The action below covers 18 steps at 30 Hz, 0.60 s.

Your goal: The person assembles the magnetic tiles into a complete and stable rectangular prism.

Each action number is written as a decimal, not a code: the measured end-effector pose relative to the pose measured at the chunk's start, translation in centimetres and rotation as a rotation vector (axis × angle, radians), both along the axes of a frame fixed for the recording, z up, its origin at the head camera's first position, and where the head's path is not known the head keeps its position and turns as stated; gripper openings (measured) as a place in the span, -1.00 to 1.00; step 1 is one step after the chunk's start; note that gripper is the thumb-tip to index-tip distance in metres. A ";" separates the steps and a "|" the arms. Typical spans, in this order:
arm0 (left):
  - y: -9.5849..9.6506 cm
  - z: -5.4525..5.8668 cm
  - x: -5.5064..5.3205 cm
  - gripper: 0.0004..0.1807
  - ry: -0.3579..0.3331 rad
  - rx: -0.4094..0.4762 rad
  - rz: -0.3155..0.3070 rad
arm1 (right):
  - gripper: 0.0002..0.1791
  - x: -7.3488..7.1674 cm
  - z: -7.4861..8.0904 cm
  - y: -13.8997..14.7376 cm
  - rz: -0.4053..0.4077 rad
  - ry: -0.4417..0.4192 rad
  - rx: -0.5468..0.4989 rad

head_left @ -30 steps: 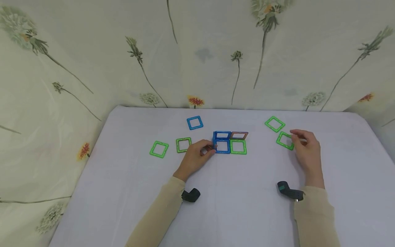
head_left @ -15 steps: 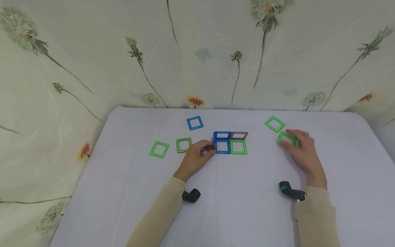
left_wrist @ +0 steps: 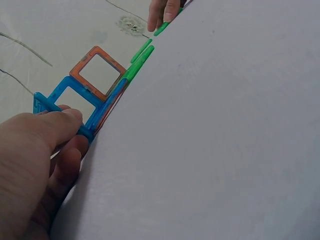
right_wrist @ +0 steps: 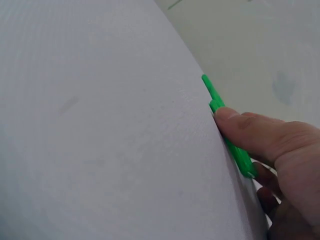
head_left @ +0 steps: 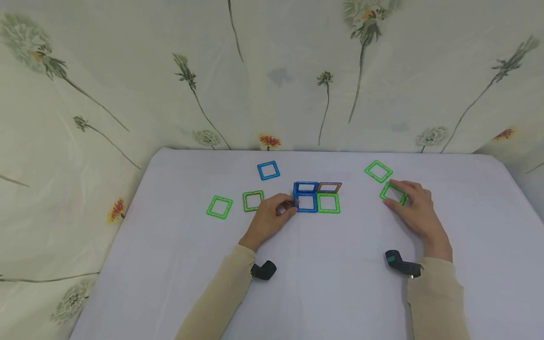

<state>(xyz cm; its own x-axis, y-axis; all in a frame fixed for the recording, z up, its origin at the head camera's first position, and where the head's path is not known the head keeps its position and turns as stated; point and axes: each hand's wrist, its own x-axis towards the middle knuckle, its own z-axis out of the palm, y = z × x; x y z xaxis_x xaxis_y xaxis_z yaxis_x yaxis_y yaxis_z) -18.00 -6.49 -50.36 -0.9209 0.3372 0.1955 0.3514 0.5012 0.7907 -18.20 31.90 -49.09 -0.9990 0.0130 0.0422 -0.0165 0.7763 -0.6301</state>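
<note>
A small structure of square magnetic tiles stands mid-table: a flat blue tile [head_left: 306, 202], a flat green tile [head_left: 328, 203], an upright blue tile [left_wrist: 75, 95] and an upright orange-brown tile [left_wrist: 99, 72]. At its left side my left hand [head_left: 269, 215] pinches another upright blue tile [left_wrist: 47, 104] between thumb and fingers. Far to the right, my right hand [head_left: 418, 208] holds a green magnetic tile [head_left: 393, 193] by its edges. In the right wrist view the thumb lies along that green tile [right_wrist: 237, 155]; the hand hides part of it.
Behind the right hand's tile lies another green tile [head_left: 378, 171]. To the left are a yellow-green tile [head_left: 247, 201], a green tile [head_left: 219, 207] and a blue tile [head_left: 268, 170]. A floral cloth [head_left: 280, 94] hangs behind the white table [head_left: 331, 283].
My right hand has moved left over the green tile, and its thumb and fingers have closed on the tile's edges. The left hand and the structure have stayed in place.
</note>
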 end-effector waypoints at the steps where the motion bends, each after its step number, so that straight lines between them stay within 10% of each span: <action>1: 0.0 0.0 0.0 -0.76 -0.002 0.000 0.000 | -0.33 0.0 0.0 0.0 0.003 0.007 -0.002; 18: 0.0 0.1 0.2 -0.74 -0.014 0.008 0.001 | -0.29 0.5 1.4 -0.1 -0.015 -0.069 -0.046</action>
